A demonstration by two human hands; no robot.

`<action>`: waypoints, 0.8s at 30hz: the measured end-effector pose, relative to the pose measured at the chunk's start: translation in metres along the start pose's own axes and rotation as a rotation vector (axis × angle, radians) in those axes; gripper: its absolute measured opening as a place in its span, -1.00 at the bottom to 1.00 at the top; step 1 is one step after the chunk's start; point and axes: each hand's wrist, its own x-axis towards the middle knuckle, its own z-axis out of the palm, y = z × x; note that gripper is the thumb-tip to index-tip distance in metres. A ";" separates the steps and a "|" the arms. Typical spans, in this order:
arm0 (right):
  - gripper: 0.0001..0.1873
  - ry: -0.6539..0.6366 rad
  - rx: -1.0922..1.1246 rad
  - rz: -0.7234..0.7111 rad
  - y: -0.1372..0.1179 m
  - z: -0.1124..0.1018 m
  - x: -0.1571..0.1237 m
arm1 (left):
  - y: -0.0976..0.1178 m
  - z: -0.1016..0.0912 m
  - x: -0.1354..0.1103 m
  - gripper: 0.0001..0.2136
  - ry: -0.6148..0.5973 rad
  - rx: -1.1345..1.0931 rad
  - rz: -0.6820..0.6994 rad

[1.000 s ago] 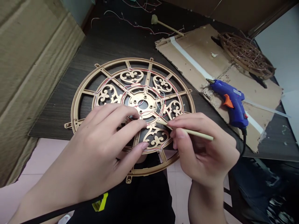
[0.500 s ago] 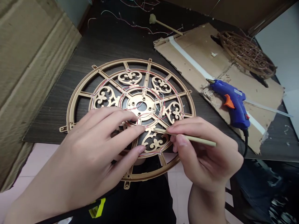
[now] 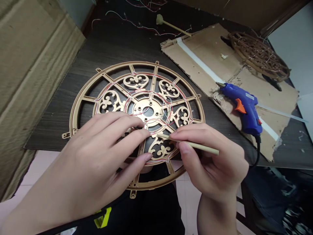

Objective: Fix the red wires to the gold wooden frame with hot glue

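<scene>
Right hand (image 3: 210,163), one stick (image 3: 193,144) — left (image 3: 83,163), one gilt wheel (image 3: 144,64)

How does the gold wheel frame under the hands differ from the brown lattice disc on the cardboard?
The gold wheel frame has open spokes and scrollwork, while the brown lattice disc is densely cut. The frame lies on the dark wood table; the disc sits on the cardboard sheet. Both are round fretwork strung with thin wires.

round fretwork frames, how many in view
2. The gold frame lies flat on the dark wooden table, under the left hand and the right hand, which holds a wooden stick. The darker brown frame sits at the far end of the cardboard sheet.
</scene>
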 end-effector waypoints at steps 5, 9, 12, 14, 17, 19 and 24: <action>-0.75 -0.068 0.003 -0.011 0.000 -0.002 0.002 | 0.001 0.000 0.002 -0.79 -0.001 -0.008 0.002; -0.80 -0.093 0.007 -0.002 0.001 -0.003 0.002 | 0.000 0.001 0.002 -0.81 -0.002 -0.031 -0.021; -0.80 -0.108 0.008 0.006 0.001 -0.003 0.001 | -0.001 0.001 0.002 -0.81 0.001 -0.037 -0.019; -0.80 -0.115 0.001 0.010 0.001 -0.004 0.000 | -0.001 0.001 0.001 -0.80 0.007 -0.038 -0.014; -0.80 -0.125 -0.010 0.015 0.000 -0.004 0.000 | 0.000 0.002 0.000 -0.79 0.006 -0.041 -0.031; -0.80 -0.134 -0.013 0.019 0.000 -0.004 0.000 | 0.000 0.002 0.000 -0.80 0.002 -0.041 -0.048; -0.79 -0.135 -0.014 0.019 0.000 -0.004 0.001 | -0.001 0.002 0.000 -0.81 -0.008 -0.024 -0.037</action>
